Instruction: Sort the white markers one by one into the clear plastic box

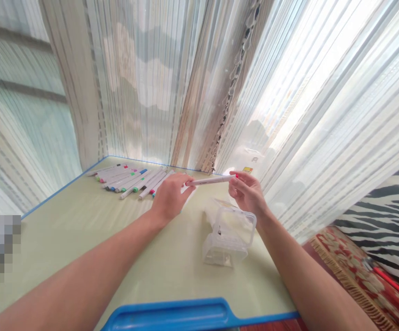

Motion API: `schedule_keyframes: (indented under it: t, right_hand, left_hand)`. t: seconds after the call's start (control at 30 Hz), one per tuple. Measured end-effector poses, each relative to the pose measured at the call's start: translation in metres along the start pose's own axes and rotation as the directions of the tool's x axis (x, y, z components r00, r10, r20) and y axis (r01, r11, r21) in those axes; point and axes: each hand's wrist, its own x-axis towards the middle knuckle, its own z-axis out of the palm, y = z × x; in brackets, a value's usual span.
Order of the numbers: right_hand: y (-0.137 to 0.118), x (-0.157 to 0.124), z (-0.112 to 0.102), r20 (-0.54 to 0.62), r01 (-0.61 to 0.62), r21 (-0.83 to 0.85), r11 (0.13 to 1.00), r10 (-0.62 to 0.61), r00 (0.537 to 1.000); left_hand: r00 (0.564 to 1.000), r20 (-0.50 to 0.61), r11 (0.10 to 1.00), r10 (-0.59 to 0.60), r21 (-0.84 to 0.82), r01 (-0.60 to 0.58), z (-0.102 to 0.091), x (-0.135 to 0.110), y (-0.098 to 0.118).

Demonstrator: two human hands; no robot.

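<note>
A white marker [211, 181] with pinkish-red ends is held level above the table, one end in each hand. My left hand [172, 195] pinches its left end between thumb and fingers. At the other end, my right hand [249, 193] grips the tip with thumb and forefinger. Left of my left hand lies a spread of several white markers [130, 178] with coloured ends in green, blue, pink and black. Below my right hand stands a clear plastic case [225, 248] with its lid raised; I see no markers inside it.
The pale green tabletop [158, 276] has a blue rim and a blue moulded tray [171, 315] at its near edge. Sheer striped curtains [137, 82] hang right behind it. To the right are a zebra-patterned cloth [385, 220] and a fringed red rug [351, 257].
</note>
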Motion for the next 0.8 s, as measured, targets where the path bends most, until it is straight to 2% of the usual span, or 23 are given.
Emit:
schedule_keyframes:
  t: [0.2, 0.6, 0.8]
  right_hand:
    - [-0.0018, -0.0036, 0.0023, 0.068, -0.038, 0.026, 0.999, 0.036, 0.997]
    - [-0.0020, -0.0021, 0.0005, 0.055, -0.025, 0.051, 0.998, 0.022, 0.998]
    - [0.0018, 0.0017, -0.0024, -0.005, -0.012, 0.054, 0.998, 0.012, 1.000]
  left_hand:
    - [1.000, -0.006, 1.000, -0.013, 0.025, 0.013, -0.0012, 0.0003, 0.0003]
    - [1.000, 0.015, 1.000, -0.026, 0.008, 0.026, -0.0005, 0.0005, 0.0009]
    - [0.999, 0.015, 0.999, -0.028, -0.019, 0.028, -0.0003, 0.0010, 0.0012]
